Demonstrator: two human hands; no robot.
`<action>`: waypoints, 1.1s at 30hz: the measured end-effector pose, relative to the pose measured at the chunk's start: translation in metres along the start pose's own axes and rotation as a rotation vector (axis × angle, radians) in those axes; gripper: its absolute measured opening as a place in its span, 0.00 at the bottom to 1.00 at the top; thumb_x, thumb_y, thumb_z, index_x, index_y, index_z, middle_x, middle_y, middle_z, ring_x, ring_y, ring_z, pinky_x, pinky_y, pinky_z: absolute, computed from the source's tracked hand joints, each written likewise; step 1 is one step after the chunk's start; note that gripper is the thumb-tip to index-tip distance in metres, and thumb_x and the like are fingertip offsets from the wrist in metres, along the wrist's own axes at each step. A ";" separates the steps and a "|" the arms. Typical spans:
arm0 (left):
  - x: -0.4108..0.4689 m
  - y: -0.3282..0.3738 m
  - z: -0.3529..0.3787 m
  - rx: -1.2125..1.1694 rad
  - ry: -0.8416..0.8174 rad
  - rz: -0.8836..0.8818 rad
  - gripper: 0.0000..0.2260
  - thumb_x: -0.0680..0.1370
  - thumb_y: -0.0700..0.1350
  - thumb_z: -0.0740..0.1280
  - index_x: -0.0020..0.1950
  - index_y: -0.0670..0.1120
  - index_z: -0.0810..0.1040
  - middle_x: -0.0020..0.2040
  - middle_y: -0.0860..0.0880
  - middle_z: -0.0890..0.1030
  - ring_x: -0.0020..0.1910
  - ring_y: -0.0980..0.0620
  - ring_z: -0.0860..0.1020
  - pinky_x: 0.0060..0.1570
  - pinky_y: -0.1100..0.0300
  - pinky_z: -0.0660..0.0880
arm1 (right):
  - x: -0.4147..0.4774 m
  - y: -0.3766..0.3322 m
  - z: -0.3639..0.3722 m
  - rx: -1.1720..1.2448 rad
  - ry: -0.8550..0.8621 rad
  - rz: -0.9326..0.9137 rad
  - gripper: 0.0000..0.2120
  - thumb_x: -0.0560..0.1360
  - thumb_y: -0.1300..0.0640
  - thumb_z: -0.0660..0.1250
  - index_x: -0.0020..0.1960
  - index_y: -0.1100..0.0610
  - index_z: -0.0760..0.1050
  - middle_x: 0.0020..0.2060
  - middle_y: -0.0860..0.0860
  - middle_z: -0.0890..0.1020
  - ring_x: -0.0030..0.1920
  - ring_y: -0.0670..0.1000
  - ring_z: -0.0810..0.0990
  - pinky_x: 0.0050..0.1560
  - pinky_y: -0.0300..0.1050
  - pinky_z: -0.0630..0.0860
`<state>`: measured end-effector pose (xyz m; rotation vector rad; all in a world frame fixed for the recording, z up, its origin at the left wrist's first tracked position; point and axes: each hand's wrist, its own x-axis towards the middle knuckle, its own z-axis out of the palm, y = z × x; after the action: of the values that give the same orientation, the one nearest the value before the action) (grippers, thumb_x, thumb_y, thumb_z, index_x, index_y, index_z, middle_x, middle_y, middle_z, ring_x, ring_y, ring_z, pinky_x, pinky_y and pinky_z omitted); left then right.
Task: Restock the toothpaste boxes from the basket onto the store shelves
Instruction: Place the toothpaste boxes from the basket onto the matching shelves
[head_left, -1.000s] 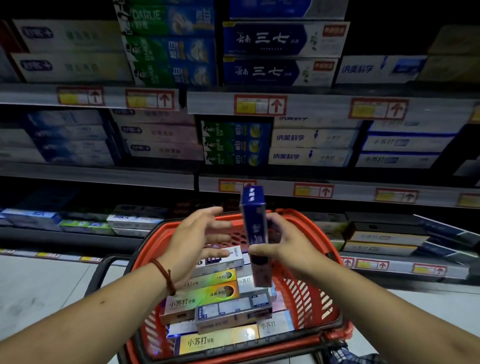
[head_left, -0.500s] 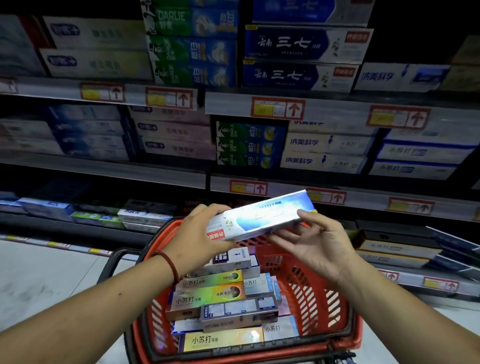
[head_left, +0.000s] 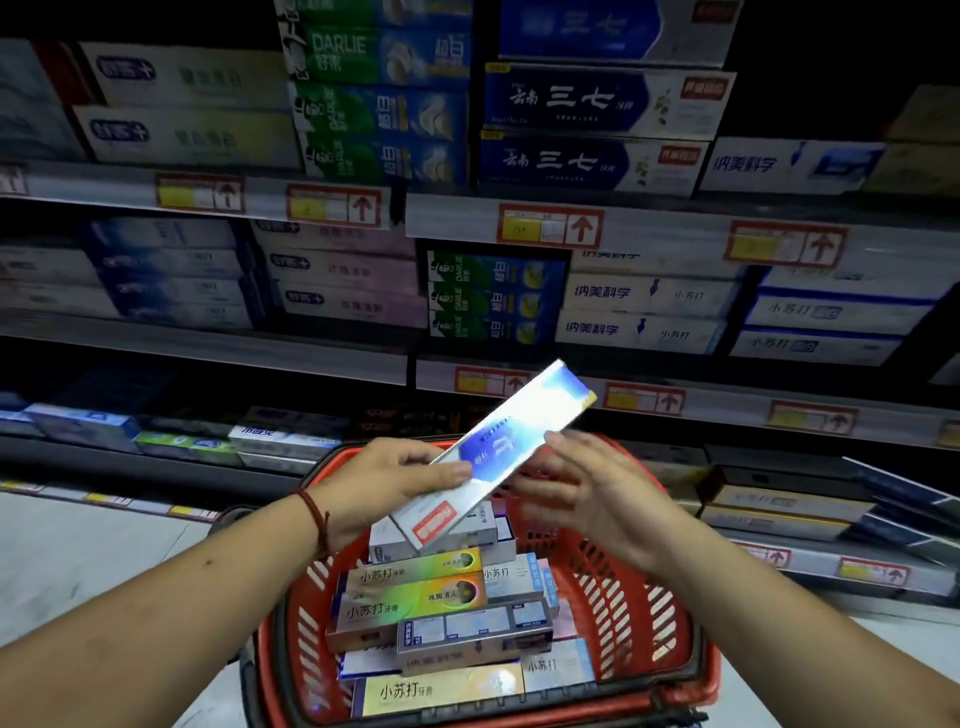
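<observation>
My left hand (head_left: 395, 486) grips the lower end of a blue-and-white toothpaste box (head_left: 514, 441), thumb on its top face, holding it tilted up toward the shelves (head_left: 208, 348) above the red basket (head_left: 691, 597). My right hand (head_left: 597, 493) is open, fingers loose just beside the box's edge. Other boxes (head_left: 415, 597) lie stacked in the basket.

**Box swaps hands and tips up**

The toothpaste box (head_left: 493, 457) is in the left hand (head_left: 384, 488) now, thumb pinched across its top. A second ago the right hand (head_left: 587, 493) held it upright. It slants now, far end up past the right fingers (head_left: 561, 444), red-label end under the left thumb. The right fingers have opened loose beside it.
</observation>
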<state>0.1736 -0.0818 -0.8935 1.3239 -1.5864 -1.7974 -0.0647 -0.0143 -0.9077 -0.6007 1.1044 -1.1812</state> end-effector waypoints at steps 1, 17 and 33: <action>0.002 -0.001 0.003 -0.078 0.014 -0.002 0.21 0.71 0.47 0.76 0.58 0.36 0.82 0.47 0.38 0.86 0.35 0.49 0.83 0.35 0.59 0.80 | -0.003 0.001 0.003 -0.076 -0.066 0.057 0.35 0.70 0.51 0.79 0.72 0.57 0.69 0.60 0.61 0.83 0.59 0.65 0.83 0.61 0.69 0.77; 0.011 0.009 -0.008 -0.683 0.385 0.211 0.17 0.74 0.42 0.74 0.62 0.45 0.76 0.57 0.40 0.85 0.47 0.46 0.85 0.46 0.53 0.79 | -0.001 -0.013 0.012 -0.135 -0.036 -0.104 0.16 0.76 0.65 0.71 0.62 0.68 0.76 0.45 0.59 0.86 0.38 0.50 0.83 0.37 0.43 0.81; 0.023 0.039 -0.002 -0.344 0.624 0.361 0.04 0.77 0.37 0.73 0.49 0.43 0.86 0.46 0.42 0.87 0.46 0.48 0.84 0.49 0.56 0.79 | 0.004 -0.081 -0.010 -0.280 0.416 -0.525 0.07 0.78 0.59 0.72 0.51 0.55 0.74 0.51 0.59 0.84 0.48 0.54 0.86 0.55 0.57 0.83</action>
<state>0.1534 -0.1120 -0.8659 1.1803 -1.0368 -1.2041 -0.1075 -0.0421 -0.8439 -0.9255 1.5365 -1.6670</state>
